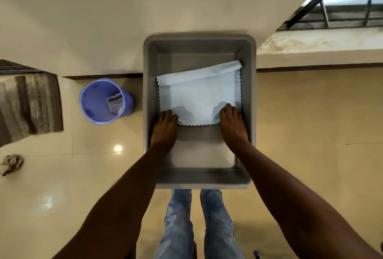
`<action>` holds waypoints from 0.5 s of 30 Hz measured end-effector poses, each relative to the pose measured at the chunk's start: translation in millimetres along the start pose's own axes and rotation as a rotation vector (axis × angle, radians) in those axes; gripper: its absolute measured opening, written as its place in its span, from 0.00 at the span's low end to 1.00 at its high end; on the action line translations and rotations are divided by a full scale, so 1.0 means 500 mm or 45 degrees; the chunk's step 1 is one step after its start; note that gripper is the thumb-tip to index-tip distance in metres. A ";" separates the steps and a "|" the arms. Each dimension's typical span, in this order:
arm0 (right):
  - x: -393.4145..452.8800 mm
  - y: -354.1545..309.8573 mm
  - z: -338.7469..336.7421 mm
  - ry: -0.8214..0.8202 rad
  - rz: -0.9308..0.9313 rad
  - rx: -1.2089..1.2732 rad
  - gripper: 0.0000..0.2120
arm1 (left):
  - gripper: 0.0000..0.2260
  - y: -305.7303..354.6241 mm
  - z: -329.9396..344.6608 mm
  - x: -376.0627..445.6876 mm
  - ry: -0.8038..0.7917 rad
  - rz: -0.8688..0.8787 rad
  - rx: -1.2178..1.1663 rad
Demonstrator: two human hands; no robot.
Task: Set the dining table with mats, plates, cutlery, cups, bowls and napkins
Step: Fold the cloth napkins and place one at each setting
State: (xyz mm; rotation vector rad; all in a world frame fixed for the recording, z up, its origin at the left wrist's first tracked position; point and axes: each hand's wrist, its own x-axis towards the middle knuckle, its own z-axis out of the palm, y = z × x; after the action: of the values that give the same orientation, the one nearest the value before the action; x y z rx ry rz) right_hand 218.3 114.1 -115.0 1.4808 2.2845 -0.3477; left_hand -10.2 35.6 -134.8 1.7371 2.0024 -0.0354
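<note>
A light blue cloth [199,94] with scalloped edges lies inside a deep grey plastic tub [247,92], its far edge folded over. My left hand [165,128] grips the cloth's near left corner, fingers curled on it. At the near right corner my right hand [233,124] holds the cloth the same way. Both forearms reach into the tub from the near side. The tub's bare floor shows in front of the cloth.
A blue waste bin [103,101] with a printed wrapper inside stands on the tiled floor left of the tub. A striped mat [31,103] lies at far left, a crumpled rag [12,163] near it. A wall rises behind; my legs in jeans [196,223] are below.
</note>
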 end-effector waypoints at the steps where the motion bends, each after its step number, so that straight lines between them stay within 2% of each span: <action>1: 0.005 0.005 -0.003 0.057 0.007 -0.007 0.19 | 0.17 0.003 -0.005 0.005 0.028 -0.007 -0.035; 4: 0.013 0.026 -0.022 0.114 -0.018 0.126 0.14 | 0.14 0.024 -0.034 0.004 0.139 -0.077 -0.198; 7: -0.004 0.025 -0.066 0.185 0.032 0.392 0.16 | 0.13 0.044 -0.075 -0.011 0.246 -0.220 -0.406; 9: -0.023 0.016 -0.121 0.258 0.078 0.621 0.17 | 0.13 0.056 -0.118 -0.025 0.313 -0.240 -0.494; 12: -0.064 0.009 -0.215 0.352 0.106 0.738 0.13 | 0.12 0.077 -0.203 -0.045 0.380 -0.205 -0.469; 15: -0.107 0.004 -0.320 0.409 0.186 0.809 0.11 | 0.12 0.090 -0.287 -0.060 0.434 -0.080 -0.324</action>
State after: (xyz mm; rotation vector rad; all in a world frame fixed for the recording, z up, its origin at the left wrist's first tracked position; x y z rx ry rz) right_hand 208.9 137.2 51.7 2.1268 2.4081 -0.9146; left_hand -14.6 63.4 15.9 1.5978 2.1840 0.5047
